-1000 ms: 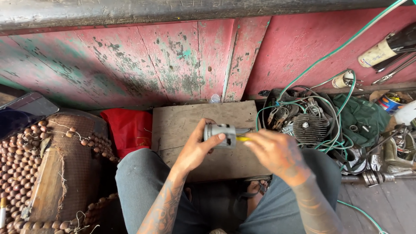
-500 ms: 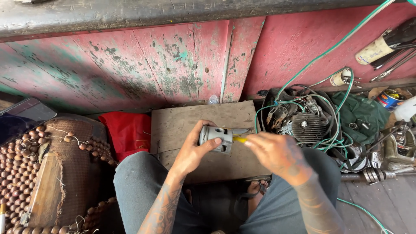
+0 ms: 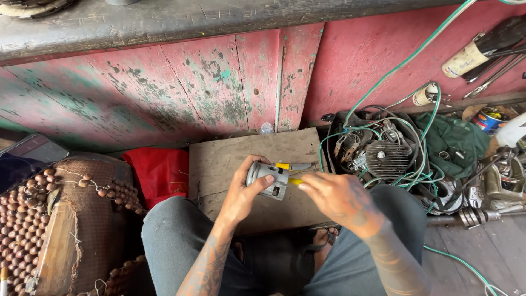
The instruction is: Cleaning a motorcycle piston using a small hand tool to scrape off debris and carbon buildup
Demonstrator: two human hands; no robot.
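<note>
Little had moved since the earlier frame beyond the grey metal cylinder [image 3: 268, 178] tilting slightly over the wooden board [image 3: 230, 159]; left hand [image 3: 241, 189] gripped it, right hand [image 3: 334, 194] pinched a yellow-handled tool [image 3: 291, 181] at its end; a slip could jab fingers; green wires [image 3: 422, 164] crowded the right, free room lay left.

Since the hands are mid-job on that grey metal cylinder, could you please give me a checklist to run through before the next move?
1. Left hand wrapped around the cylinder: ok.
2. Right hand pinching the yellow-handled tool against the cylinder's end: ok.
3. Tool tip seated in the part: cannot tell, the fingers hide it.
4. Wooden board lying under the work: ok.
5. Green wire clear of both hands: ok, it runs off to the right.
6. Cylinder resting on the board or held above it: cannot tell.
</note>
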